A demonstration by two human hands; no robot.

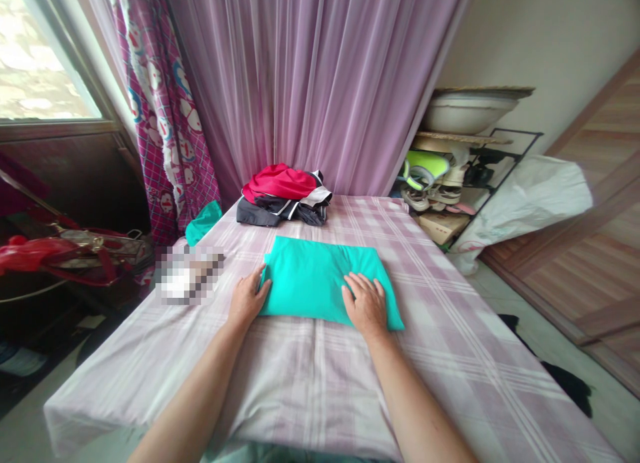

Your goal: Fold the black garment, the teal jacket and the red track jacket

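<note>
A folded teal cloth (313, 273) lies flat in the middle of a table covered by a pink checked sheet (450, 330). My right hand (366, 304) rests palm down on the cloth's near right part, fingers stretched out. My left hand (247, 298) lies at the cloth's left edge, fingers flat on the sheet and thumb touching the cloth's side. Neither hand grips anything.
A pile of red, black and white clothes (285, 195) sits at the table's far end. A teal item (203, 223) hangs off the far left corner. Pink curtains (320, 76) hang behind. A shoe rack (450, 183) and white bag (530, 196) stand to the right.
</note>
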